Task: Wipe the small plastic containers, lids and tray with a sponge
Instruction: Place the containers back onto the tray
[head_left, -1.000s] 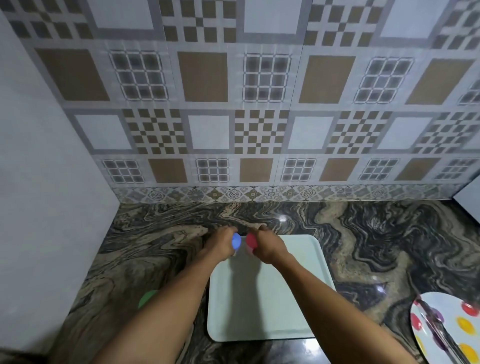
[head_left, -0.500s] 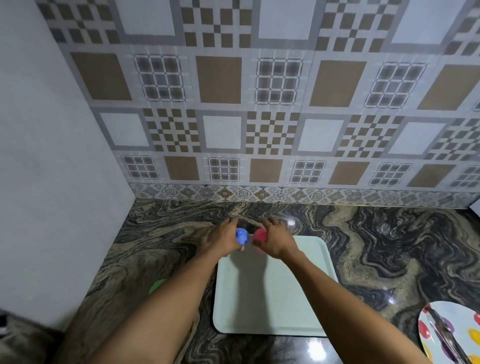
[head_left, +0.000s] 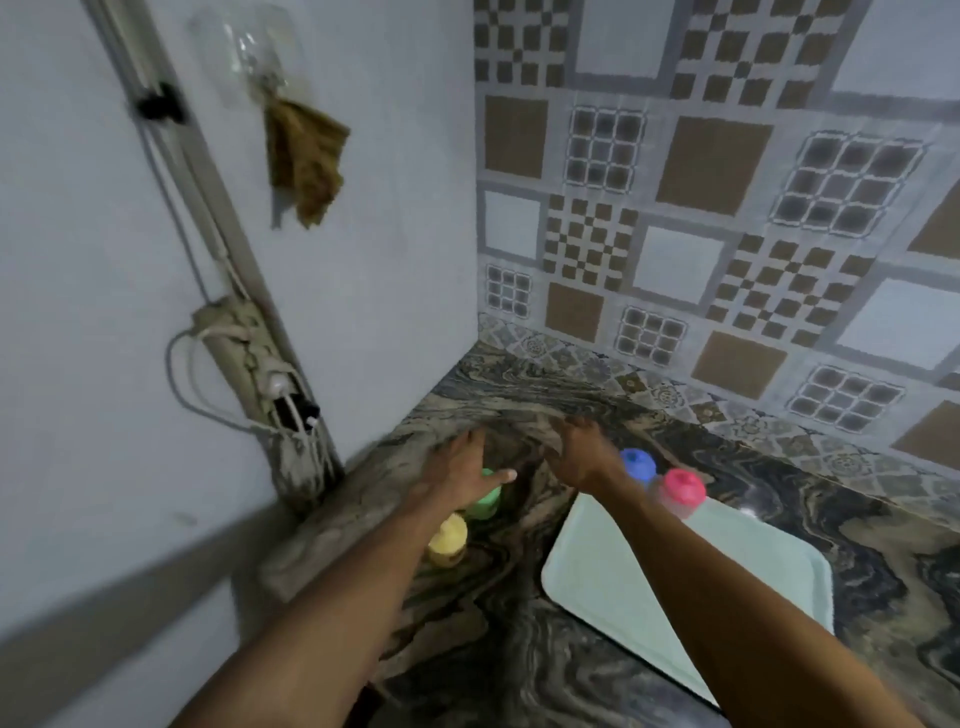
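A pale green tray (head_left: 691, 582) lies on the marbled counter (head_left: 519, 654). A blue-lidded container (head_left: 638, 464) and a red-lidded container (head_left: 683, 491) stand at the tray's far corner. To the left, a green-lidded container (head_left: 485, 501) and a yellow-lidded container (head_left: 448, 540) stand on the counter. My left hand (head_left: 460, 470) hovers with spread fingers just over the green-lidded one, holding nothing. My right hand (head_left: 582, 449) is open and empty beside the blue-lidded container. No sponge is visible.
A plain wall rises at the left with a cable conduit and a power strip (head_left: 249, 358). A brown cloth (head_left: 304, 156) hangs from a hook on it. Patterned tiles cover the back wall.
Both hands have let go of the blue and red containers, which now stand at the tray's far corner. The hands and the view swung left, bringing the green and yellow containers into view.
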